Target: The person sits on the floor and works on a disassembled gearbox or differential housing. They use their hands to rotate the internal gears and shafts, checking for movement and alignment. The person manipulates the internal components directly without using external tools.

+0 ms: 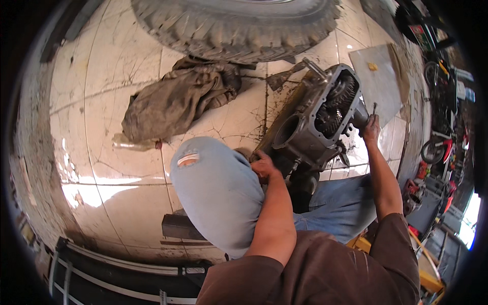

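The gearbox housing (311, 133) sits over the tiled floor (122, 66), right of the person's left knee (213, 188), its long axis slanting from lower left to upper right. Its gear-filled opening faces up — toward the camera — and 1 round bore (287, 132) points lower left. The right hand (371, 131), beside the housing's right side, is closed round a thin dark rod (375, 108). The left hand (263, 166) is near the housing's lower left, fingers partly hidden — I cannot tell whether it grips anything. 1 big tyre (239, 33) blocks the far side; a crumpled brown cloth (173, 101) lies left, a grey sheet (373, 84) right.
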`<state>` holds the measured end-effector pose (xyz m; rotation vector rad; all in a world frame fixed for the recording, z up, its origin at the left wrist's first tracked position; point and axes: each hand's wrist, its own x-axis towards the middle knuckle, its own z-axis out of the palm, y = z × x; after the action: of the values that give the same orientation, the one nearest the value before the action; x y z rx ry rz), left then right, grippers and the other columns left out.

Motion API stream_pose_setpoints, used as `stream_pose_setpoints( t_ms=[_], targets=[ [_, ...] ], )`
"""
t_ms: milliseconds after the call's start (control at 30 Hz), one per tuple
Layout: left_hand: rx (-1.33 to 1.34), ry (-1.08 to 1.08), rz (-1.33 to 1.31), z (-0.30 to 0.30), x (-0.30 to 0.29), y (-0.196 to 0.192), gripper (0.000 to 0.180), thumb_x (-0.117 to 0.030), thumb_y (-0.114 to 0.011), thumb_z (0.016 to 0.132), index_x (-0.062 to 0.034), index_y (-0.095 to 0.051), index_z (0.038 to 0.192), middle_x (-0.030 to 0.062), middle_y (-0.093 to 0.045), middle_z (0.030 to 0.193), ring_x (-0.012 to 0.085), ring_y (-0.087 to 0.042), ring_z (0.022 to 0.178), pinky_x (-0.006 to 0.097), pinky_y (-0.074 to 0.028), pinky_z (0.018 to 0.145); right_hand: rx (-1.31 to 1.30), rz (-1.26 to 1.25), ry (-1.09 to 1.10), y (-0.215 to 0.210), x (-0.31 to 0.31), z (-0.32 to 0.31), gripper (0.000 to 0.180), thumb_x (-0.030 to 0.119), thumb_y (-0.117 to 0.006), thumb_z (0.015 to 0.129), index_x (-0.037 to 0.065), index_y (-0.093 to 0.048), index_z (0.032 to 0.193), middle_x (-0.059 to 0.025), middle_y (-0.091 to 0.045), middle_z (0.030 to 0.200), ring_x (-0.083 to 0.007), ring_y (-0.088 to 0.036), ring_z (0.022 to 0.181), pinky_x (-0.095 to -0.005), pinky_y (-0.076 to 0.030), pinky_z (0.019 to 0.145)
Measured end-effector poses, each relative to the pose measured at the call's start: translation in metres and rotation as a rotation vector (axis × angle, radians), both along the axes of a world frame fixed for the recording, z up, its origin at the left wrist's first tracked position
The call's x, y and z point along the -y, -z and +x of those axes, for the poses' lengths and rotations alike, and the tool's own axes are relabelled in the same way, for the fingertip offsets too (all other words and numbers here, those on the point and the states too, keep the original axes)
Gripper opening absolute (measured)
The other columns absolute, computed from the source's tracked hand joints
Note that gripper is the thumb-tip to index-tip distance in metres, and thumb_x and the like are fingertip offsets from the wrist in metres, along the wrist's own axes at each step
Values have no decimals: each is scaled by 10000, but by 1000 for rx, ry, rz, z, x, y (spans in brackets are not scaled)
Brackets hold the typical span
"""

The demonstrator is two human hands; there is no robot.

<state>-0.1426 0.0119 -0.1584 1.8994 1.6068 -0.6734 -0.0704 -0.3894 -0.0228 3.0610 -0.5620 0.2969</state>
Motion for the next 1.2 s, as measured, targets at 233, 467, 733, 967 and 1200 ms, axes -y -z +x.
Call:
stream_pose_setpoints(
  t_ms=[233,467,733,967,1200],
  targets=[
    [99,41,94,4,-6,-3,718,-610,-590,852,73,-719,671,279,-693,698,423,-695,646,528,-536,600,-92,-236,-80,-3,2,0,692,61,-770,703,53,-509,1344,-170,-517,1132,-389,-590,1009,-473,-521,805],
    [132,56,23,10,-21,-25,716,-605,-600,844,94,-745,781,295,-710,775,430,-719,762,514,-569,710,-44,-142,-69,-1,-18,4,615,-16,-712,731,10,-536,1320,-190,-531,1087,-398,-585,986,-460,-507,814],
    [-66,163,-172,27,-40,-39,737,-603,-535,872,82,-727,1067,308,-696,1122,424,-690,1062,505,-540,913,111,60,-68,-6,-30,5,325,271,-382,1051,-11,-545,1061,-321,-584,1022,-528,-551,976,-556,-437,850],
    [-100,443,-327,25,-52,-18,743,-567,-354,950,49,-686,1196,277,-662,1245,440,-633,1177,508,-485,1005,98,162,60,-14,-35,11,358,285,-380,1058,-21,-564,1079,-310,-605,1086,-502,-564,1044,-524,-449,910],
    [-70,513,-419,2,-37,-1,750,-555,-301,964,41,-666,1238,286,-640,1278,451,-579,1250,506,-433,1057,121,113,70,4,1,5,352,274,-428,1051,-36,-571,1137,-301,-591,1166,-461,-564,1120,-514,-445,951]
  ],
)
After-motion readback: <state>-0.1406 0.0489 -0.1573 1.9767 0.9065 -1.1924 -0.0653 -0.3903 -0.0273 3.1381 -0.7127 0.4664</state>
